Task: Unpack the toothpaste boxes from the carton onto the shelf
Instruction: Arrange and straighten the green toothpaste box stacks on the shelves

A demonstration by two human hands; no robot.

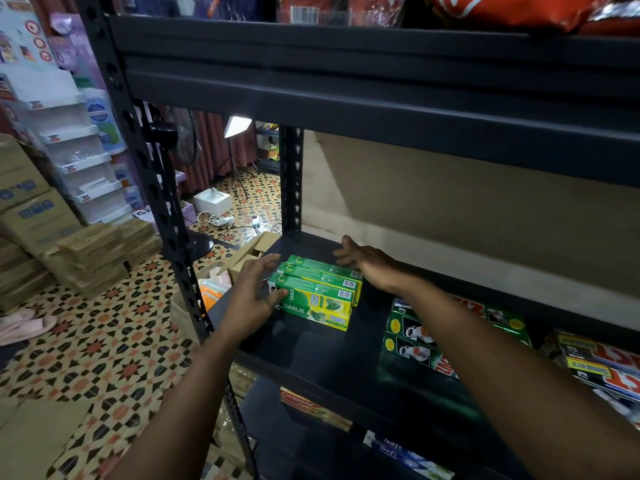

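Three green and yellow toothpaste boxes lie side by side on the black metal shelf, near its left end. My left hand rests against their left ends with fingers spread, the thumb touching the front box. My right hand hovers open just behind and to the right of the boxes, palm down, holding nothing. An open brown carton sits on the floor behind the shelf's left post.
Green packets and red and yellow packets lie on the same shelf to the right. The upper shelf beam hangs low overhead. More toothpaste boxes sit on the shelf below. Stacked cartons stand at the left on the patterned floor.
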